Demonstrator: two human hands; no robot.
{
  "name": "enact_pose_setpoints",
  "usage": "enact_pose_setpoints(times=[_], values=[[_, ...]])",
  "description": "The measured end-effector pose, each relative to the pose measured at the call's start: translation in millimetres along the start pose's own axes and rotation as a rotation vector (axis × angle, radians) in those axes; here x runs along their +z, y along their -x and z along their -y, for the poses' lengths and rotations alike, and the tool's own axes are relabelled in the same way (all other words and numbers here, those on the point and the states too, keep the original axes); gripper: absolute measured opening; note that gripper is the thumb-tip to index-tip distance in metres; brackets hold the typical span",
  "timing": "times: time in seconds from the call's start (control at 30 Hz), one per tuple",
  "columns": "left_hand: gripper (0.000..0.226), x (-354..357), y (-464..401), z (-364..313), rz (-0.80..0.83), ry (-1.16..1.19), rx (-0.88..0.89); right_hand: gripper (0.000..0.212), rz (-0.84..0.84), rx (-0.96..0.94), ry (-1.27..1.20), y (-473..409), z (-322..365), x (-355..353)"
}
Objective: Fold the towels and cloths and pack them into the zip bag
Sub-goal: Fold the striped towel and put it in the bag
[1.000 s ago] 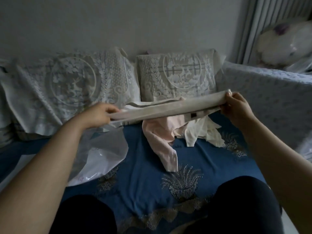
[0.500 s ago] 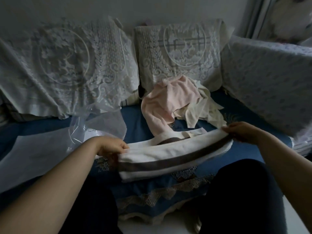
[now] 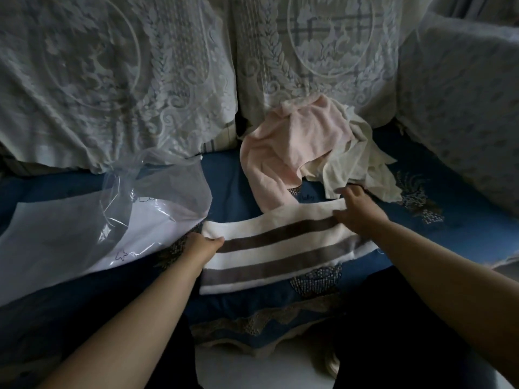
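Note:
A white towel with brown stripes (image 3: 280, 248) lies folded lengthwise on the blue sofa cover (image 3: 230, 181) in front of me. My left hand (image 3: 200, 247) pinches its left end. My right hand (image 3: 358, 210) grips its far right corner. Behind it a pink towel (image 3: 292, 147) lies crumpled, partly over a cream cloth (image 3: 356, 161). The clear zip bag (image 3: 112, 220) lies to the left, its mouth standing open toward the cushions.
Two lace-covered cushions (image 3: 112, 80) stand along the sofa back, and a covered armrest (image 3: 463, 108) rises at the right. My dark-clothed knees (image 3: 393, 318) frame the sofa's front edge with its lace trim (image 3: 266, 321).
I have lowered the striped towel from mid-air onto the sofa cover and it now lies flat. My view has tilted down and closer.

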State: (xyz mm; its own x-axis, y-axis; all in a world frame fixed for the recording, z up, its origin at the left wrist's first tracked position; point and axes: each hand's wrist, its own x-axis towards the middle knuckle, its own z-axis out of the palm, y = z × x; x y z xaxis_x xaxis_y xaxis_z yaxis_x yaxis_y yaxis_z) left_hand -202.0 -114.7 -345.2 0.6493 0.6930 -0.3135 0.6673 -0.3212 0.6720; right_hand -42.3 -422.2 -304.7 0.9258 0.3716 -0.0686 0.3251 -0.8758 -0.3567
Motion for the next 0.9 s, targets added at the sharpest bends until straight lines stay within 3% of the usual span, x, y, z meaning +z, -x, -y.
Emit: enact_pose_setpoints(times=[0.07,0.13,0.23,0.33,0.4,0.43,0.5,0.57,0.63,0.7,0.77,0.83,0.9], values=[[0.053,5,5,3,0.06,-0.005,-0.018,0.052,-0.021,-0.238,0.094,13,25,14],[0.055,5,9,5,0.047,0.094,-0.059,0.053,0.076,-0.411,0.185,25,45,34],[0.056,-1,18,-1,0.014,0.383,-0.14,0.056,0.172,-0.439,0.376,34,55,63],[0.038,-14,36,-27,0.066,0.603,-0.125,0.057,0.158,-0.419,0.395,32,54,74],[0.045,-18,47,-52,0.137,0.72,-0.077,0.057,0.164,-0.334,0.153,26,58,67],[0.049,-15,53,-67,0.173,0.747,-0.034,0.054,0.128,-0.242,-0.062,24,59,58],[0.035,7,69,-102,0.213,0.784,0.096,0.045,0.086,-0.001,-0.657,23,56,28],[0.031,46,88,-138,0.236,0.78,0.189,0.061,0.214,0.194,-1.2,26,43,-5],[0.045,89,106,-167,0.361,0.785,0.225,0.085,0.344,0.291,-1.389,26,17,-32],[0.054,122,120,-178,0.547,0.781,0.218,0.093,0.423,0.319,-1.382,24,-3,-43],[0.06,139,129,-175,0.602,0.658,0.232,0.074,0.403,0.346,-1.227,19,-14,-40],[0.054,139,130,-162,0.5,0.47,0.343,0.043,0.285,0.363,-0.983,15,-19,-31],[0.042,133,122,-142,0.279,0.252,0.576,0.027,0.158,0.305,-0.728,10,-22,-27]])
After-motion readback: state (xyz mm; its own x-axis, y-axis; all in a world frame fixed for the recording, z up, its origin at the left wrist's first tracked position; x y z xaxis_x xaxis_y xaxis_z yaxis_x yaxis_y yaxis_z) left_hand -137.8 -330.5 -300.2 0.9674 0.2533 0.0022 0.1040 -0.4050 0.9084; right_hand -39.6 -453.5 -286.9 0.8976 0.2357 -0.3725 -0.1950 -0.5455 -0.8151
